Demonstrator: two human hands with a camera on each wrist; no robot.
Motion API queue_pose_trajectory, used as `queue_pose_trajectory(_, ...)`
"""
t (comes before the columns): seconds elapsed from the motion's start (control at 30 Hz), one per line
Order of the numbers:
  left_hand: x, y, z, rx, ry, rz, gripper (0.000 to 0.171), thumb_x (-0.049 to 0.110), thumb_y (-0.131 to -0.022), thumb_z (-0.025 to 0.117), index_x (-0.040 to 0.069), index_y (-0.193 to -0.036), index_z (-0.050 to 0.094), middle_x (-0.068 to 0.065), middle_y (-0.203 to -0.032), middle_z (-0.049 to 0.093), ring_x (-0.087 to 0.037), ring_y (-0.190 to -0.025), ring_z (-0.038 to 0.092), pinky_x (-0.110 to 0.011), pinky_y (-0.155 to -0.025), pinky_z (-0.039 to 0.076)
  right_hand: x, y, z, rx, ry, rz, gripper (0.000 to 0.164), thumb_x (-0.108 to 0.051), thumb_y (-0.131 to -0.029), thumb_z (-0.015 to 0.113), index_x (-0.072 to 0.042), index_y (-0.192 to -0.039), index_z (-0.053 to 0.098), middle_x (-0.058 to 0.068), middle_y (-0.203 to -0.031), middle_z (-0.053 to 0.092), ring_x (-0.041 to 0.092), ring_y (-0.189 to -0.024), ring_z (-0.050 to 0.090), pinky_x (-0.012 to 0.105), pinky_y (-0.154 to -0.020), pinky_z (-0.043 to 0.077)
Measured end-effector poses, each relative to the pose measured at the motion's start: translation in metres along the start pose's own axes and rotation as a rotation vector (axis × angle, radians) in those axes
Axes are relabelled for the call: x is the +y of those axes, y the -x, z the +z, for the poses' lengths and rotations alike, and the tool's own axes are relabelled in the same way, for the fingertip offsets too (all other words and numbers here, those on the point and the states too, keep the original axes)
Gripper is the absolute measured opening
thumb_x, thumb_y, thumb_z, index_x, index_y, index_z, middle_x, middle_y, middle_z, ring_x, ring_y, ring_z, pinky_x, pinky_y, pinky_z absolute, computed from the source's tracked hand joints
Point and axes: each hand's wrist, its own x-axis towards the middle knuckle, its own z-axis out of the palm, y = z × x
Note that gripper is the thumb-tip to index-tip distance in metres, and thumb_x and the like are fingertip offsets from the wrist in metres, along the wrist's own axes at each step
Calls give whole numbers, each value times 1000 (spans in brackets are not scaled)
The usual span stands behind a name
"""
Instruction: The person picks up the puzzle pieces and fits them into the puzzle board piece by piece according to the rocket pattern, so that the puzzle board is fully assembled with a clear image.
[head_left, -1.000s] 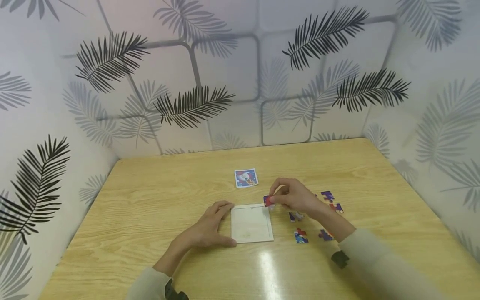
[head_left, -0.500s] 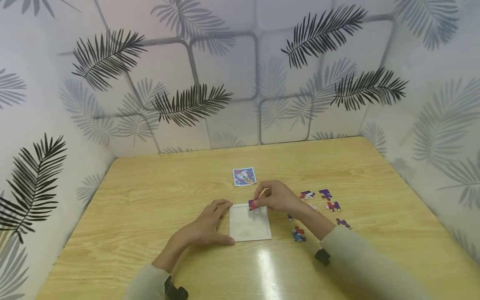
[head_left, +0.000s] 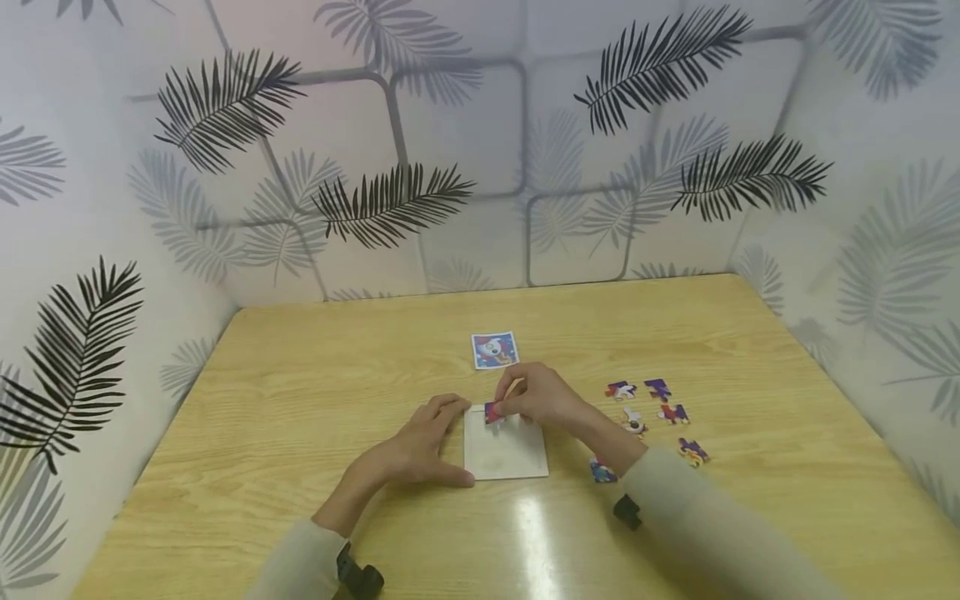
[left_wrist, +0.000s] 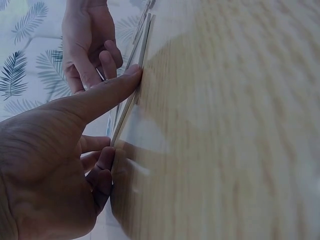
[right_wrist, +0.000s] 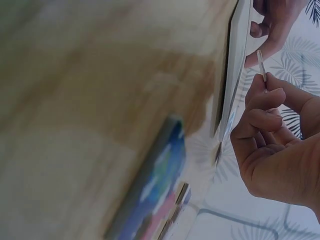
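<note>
A square white puzzle tray (head_left: 506, 454) lies flat on the table in the head view. My left hand (head_left: 420, 446) rests at its left side, thumb touching the near corner and fingertips at the far corner. My right hand (head_left: 542, 398) pinches a red and purple jigsaw piece (head_left: 492, 412) between thumb and index finger, over the tray's far left part. In the right wrist view that piece (right_wrist: 261, 65) shows edge-on. The left wrist view shows the left thumb (left_wrist: 117, 92) straight against the tray's edge. Whether the piece touches the tray cannot be told.
A small picture card (head_left: 495, 350) of a rocket-like figure lies behind the tray. Several loose jigsaw pieces, among them a purple one (head_left: 657, 389) and a blue one (head_left: 602, 472), are scattered on the wooden table (head_left: 360, 358) to the right. A patterned wall (head_left: 450, 167) stands behind.
My right hand has carried the jigsaw piece leftward from beside the tray's far right corner to above its far left part. The left hand has stayed at the tray.
</note>
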Motion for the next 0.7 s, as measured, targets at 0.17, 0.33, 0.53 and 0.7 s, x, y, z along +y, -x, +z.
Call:
queue_pose_trajectory(0.17,0,-1,4,2,0,0,105,47,-74,86,16,-157,29,-7,-162,23,-34,-148,24,-57,-117,30,1,-1,7,-12,4,-14,9,-7,-85,76,-6,-90,68,4,-76,73,11,-56,49,21,-50,39)
queue_pose_trajectory(0.33,-1,1,9,-10,4,3,105,48,-73,86,14,-156,30,-8,-161,24,-35,-148,25,-57,-117,30,5,-1,15,-35,-3,-7,10,-6,-85,76,-5,-88,67,7,-75,73,11,-53,48,21,-48,38)
queue_pose_trajectory(0.53,-1,-1,6,10,-8,14,106,48,-74,85,12,-157,29,-10,-162,23,-37,-148,25,-58,-116,30,-1,-5,18,-30,54,-24,13,-8,-84,78,-6,-87,66,13,-72,71,11,-51,48,19,-47,38)
queue_pose_trajectory(0.7,0,-4,2,16,-22,14,106,48,-74,85,13,-156,29,-7,-161,24,-35,-147,26,-57,-117,30,-7,-8,19,-11,142,-47,13,-8,-84,78,-6,-88,66,6,-74,68,10,-54,52,19,-49,43)
